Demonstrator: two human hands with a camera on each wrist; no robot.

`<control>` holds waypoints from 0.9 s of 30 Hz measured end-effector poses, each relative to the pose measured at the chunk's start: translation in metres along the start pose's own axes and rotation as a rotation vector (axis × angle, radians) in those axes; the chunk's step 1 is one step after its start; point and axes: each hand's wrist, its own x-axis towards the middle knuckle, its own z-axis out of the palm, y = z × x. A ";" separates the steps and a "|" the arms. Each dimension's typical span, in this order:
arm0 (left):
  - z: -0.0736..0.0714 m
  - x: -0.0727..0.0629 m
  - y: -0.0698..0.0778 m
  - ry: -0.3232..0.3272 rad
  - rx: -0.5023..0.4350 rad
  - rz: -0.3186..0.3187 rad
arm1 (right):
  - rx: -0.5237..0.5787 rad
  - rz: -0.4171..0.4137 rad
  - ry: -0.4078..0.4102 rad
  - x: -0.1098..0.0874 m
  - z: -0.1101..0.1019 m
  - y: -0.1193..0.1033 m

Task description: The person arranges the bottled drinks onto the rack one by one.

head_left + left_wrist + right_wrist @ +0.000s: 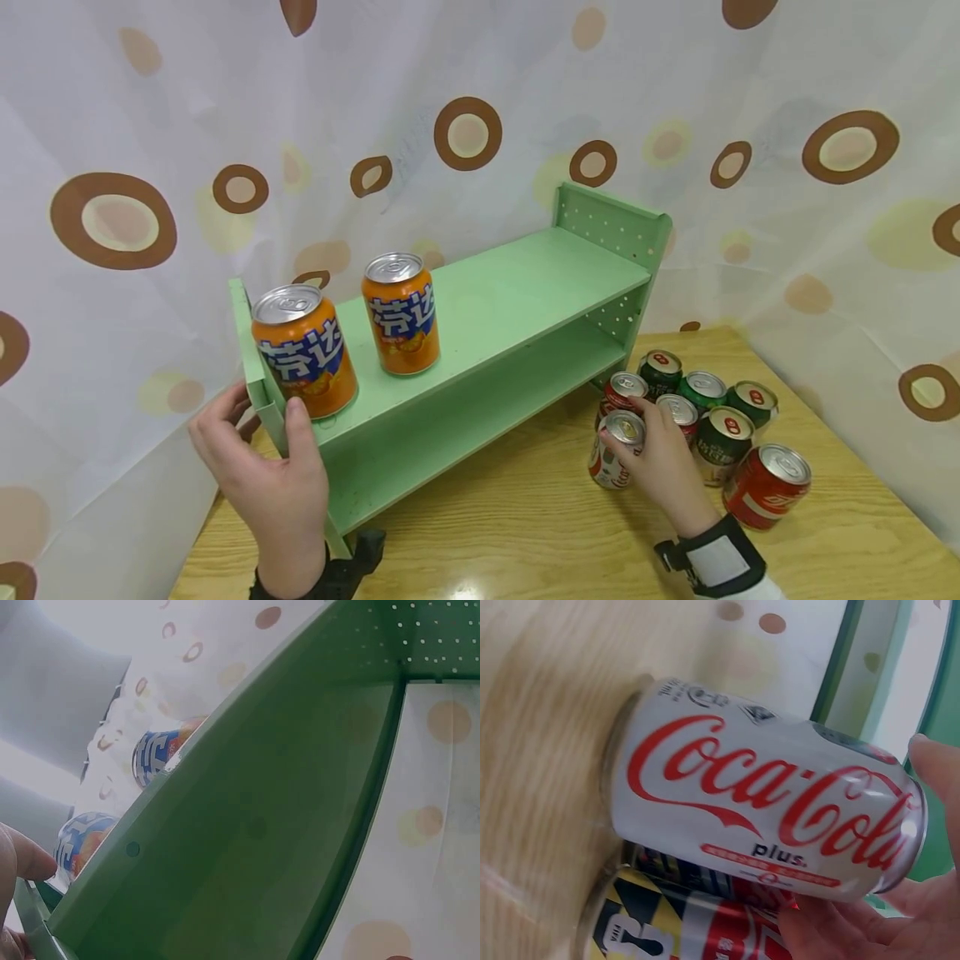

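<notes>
A light-green two-tier shelf (517, 275) stands on the table, and my left hand (273, 475) grips its left end panel, thumb in front and fingers behind. Beside that thumb an orange soda can (311, 367) is upright on the top tier; a second orange soda can (405, 329) stands a little to its right. My right hand (663, 467) holds a white Coca-Cola can (757, 787) near its top rim, thumb on one side and fingers on the other. The can is at the near left of a group of cans.
Several other cans are grouped right of the shelf, including green cans (705, 387), a dark can (722, 450) and a red can (767, 492) at the near right. A patterned curtain (420, 125) hangs behind the shelf. Wood-grained tabletop (480, 525) extends in front.
</notes>
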 end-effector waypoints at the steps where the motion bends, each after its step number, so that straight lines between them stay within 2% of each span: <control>1: 0.000 0.000 0.000 -0.001 -0.001 0.000 | -0.001 0.007 -0.005 -0.001 0.001 0.001; 5: 0.000 0.000 0.001 -0.002 -0.009 -0.002 | 0.010 0.026 -0.029 -0.003 0.007 0.003; 12: 0.000 0.000 0.002 -0.005 -0.015 -0.005 | 0.037 0.003 -0.036 -0.007 0.015 0.006; 22: 0.000 0.000 0.001 -0.003 -0.014 0.001 | 0.038 0.021 -0.050 -0.007 0.015 0.006; 27: 0.000 0.001 0.001 0.004 -0.019 0.003 | 0.050 0.055 -0.066 -0.007 0.014 0.006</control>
